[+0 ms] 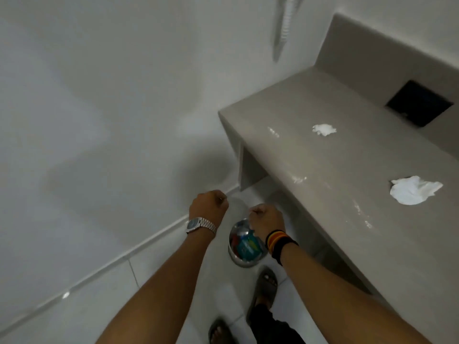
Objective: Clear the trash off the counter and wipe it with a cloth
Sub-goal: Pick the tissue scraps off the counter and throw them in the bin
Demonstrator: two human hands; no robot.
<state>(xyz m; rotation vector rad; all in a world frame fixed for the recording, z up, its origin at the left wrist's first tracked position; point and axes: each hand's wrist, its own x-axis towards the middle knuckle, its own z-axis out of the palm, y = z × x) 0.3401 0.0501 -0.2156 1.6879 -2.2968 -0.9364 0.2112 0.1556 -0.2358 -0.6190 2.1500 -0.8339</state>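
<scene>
Looking down at both hands held over a small metal bin [244,254] on the floor, which is full of colourful wrappers. Left hand [208,207] at about 11 o'clock from the bin, fingers curled shut; it looks like it's pinching something thin, but I can't tell what. Right hand [267,218] is right above the bin's rim, also closed in a fist, maybe gripping the edge of a clear liner, too blurry to say. Trash is still on the counter [347,155]: one crumpled tissue [324,129] well off at 1 o'clock from the right hand, a bigger crumpled tissue [414,190] at 3 o'clock. Wet-looking shiny streaks [299,179] sit near the counter's front edge.
</scene>
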